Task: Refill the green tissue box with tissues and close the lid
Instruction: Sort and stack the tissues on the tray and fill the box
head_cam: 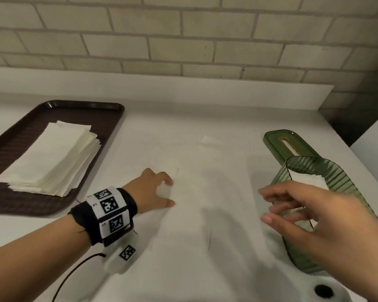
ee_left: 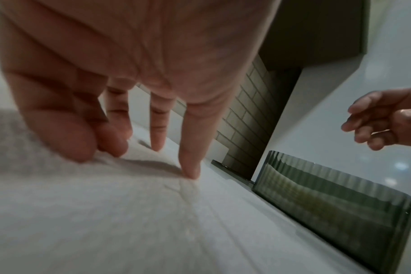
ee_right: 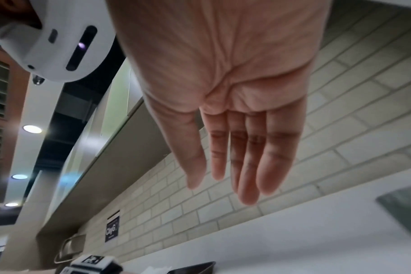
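Barely discernible tissue (head_cam: 165,159) pinched by left hand (head_cam: 150,190)

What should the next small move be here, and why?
Probably lift the tissue off the counter toward the green tissue box: the left hand seems to pinch it with thumb and forefinger, the box stands open with its lid lying behind it, and the right hand hovers empty.

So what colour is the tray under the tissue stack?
Dark brown tray, clearest in head view.
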`<state>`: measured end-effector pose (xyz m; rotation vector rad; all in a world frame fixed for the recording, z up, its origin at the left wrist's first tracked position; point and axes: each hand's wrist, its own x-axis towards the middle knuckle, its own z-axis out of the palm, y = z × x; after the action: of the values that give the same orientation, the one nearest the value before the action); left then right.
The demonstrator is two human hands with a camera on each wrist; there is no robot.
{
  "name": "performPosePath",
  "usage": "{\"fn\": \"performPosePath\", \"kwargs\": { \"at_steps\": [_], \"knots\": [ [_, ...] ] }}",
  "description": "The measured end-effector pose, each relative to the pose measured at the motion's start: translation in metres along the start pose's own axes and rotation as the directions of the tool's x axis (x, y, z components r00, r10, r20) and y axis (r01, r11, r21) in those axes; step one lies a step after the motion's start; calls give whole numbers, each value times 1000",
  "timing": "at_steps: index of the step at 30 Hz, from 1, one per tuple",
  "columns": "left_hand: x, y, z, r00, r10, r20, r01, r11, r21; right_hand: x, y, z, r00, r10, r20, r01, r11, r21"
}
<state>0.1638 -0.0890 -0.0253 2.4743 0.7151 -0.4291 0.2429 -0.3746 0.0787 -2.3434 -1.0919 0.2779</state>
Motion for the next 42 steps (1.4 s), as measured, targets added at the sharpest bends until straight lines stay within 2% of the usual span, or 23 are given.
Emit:
{"fn": "performPosePath", "kwargs": {
  "at_steps": [3,8,15,18,22,25,28,32,36,40,42],
  "knots": [
    [1,-2,2,1000,-8,7,9,999,-44,21,-10,26,988,37,151,-36,999,-12],
    [2,0,7,1000,-14,-15,12,996,-88,71,-17,55,933,142,331,-104,986,-128],
    [-1,-4,9,1000,15,-22,-17,991,-131,145,-18,92,889,231,394,-103,942,-320],
    [-3,-9,7,1000,24,13,-21,984,-177,164,-21,102,846,280,454,-87,912,-401],
    [-6,-21,-4,997,37,73,-19,972,-232,177,-21,109,833,318,453,-88,884,-459],
    [-8,-32,-13,998,31,51,-23,989,-148,182,-18,110,824,323,465,-72,875,-479],
    [-11,-42,-20,998,52,29,-50,996,-72,175,-16,101,868,255,426,-55,902,-428],
    [-12,-50,-26,997,60,50,-58,998,-38,147,-14,74,941,154,302,-52,946,-321],
    [0,-43,-31,996,29,88,-24,998,-63,106,-13,43,971,133,198,-94,976,-197],
    [20,-29,-38,986,-1,166,14,997,-80,61,-8,21,981,134,142,-145,987,73],
    [28,-22,-39,982,-24,187,41,996,-85,40,-1,14,987,157,43,-163,958,235]
  ]
}}
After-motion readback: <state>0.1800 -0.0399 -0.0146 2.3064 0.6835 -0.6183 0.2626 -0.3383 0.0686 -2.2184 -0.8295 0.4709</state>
